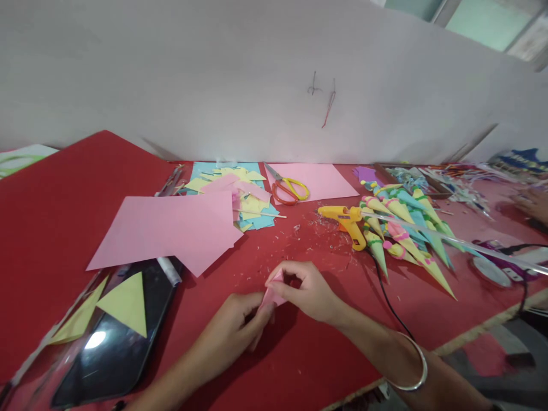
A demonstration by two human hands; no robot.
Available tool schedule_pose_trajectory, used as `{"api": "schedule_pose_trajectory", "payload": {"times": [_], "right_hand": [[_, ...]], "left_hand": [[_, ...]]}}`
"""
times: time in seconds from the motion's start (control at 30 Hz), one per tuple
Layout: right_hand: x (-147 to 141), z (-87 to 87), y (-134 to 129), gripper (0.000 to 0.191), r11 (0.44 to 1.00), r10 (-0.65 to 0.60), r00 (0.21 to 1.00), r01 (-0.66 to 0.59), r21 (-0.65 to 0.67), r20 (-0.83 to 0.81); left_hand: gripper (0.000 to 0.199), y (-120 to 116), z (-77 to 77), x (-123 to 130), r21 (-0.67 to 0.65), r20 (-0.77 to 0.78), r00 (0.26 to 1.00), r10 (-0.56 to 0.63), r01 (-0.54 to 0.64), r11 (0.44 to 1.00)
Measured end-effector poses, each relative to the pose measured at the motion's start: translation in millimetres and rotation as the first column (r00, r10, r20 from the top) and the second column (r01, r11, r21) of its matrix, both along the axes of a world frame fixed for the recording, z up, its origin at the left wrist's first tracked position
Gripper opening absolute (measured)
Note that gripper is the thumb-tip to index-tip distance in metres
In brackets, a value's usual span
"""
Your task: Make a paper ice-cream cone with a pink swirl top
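Between my two hands is a small piece of pink paper [274, 295], partly hidden by the fingers and looking folded or rolled. My left hand [244, 321] pinches its lower left end. The thumb and fingers of my right hand [306, 290] close on its upper part. Both hands are just above the red tabletop [308, 359], near its front edge. A yellow glue gun [345, 220] lies beyond my right hand, with a clear glue stick [449, 240] reaching out to the right. Scissors [289, 190] with red and yellow handles rest farther back.
Several decorated paper cones [406, 222] lie right of the glue gun, whose black cord [385, 291] runs toward the front edge. Large pink paper [171, 228], cut paper pieces [252, 200] and a glossy black panel [115, 342] with yellow paper [126, 302] are leftward. Another person's hand [533, 205] shows far right.
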State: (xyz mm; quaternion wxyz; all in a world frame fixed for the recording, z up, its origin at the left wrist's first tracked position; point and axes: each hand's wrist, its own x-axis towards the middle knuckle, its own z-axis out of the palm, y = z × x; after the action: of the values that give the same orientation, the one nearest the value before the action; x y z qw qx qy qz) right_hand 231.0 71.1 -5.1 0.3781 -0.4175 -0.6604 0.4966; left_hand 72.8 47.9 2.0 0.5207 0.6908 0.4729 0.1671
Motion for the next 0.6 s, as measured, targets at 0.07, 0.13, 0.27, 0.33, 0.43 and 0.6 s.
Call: {"api": "schedule_pose_trajectory", "payload": {"times": [0.07, 0.13, 0.27, 0.33, 0.43, 0.6], "right_hand": [[0.8, 0.2, 1.1, 0.013, 1.000, -0.010, 1.000, 0.009, 0.016, 0.030], [0.8, -0.4, 1.1, 0.017, 0.999, 0.035, 0.999, -0.036, 0.036, 0.024], [-1.2, -1.9, -1.3, 0.025, 0.994, 0.083, 0.996, -0.081, 0.077, -0.024], [-2.5, -2.3, -2.7, 0.032, 0.996, 0.052, 0.998, -0.049, 0.068, -0.034], [-3.7, -2.3, -3.6, 0.037, 0.999, -0.008, 0.999, 0.010, 0.044, -0.054], [-2.3, -4.3, -1.1, 0.029, 0.999, -0.009, 0.996, 0.006, -0.034, -0.089]], "left_hand": [[0.039, -0.7, -2.0, 0.0, 0.037, 0.016, 1.000, 0.022, -0.022, 0.999], [0.038, -1.3, -5.0, 0.3, 0.047, 0.014, 0.999, 0.037, -0.038, 0.998], [0.037, -1.0, -9.7, 1.2, 0.047, -0.007, 0.998, 0.068, -0.068, 0.997], [0.036, -0.4, -10.1, 1.4, 0.061, -0.022, 0.997, 0.076, -0.075, 0.995], [0.036, -0.7, -8.4, 2.0, 0.073, -0.038, 0.998, 0.058, -0.055, 0.996], [0.039, -3.3, -5.1, 4.1, 0.072, 0.001, 0.996, 0.092, -0.092, 0.993]]}}
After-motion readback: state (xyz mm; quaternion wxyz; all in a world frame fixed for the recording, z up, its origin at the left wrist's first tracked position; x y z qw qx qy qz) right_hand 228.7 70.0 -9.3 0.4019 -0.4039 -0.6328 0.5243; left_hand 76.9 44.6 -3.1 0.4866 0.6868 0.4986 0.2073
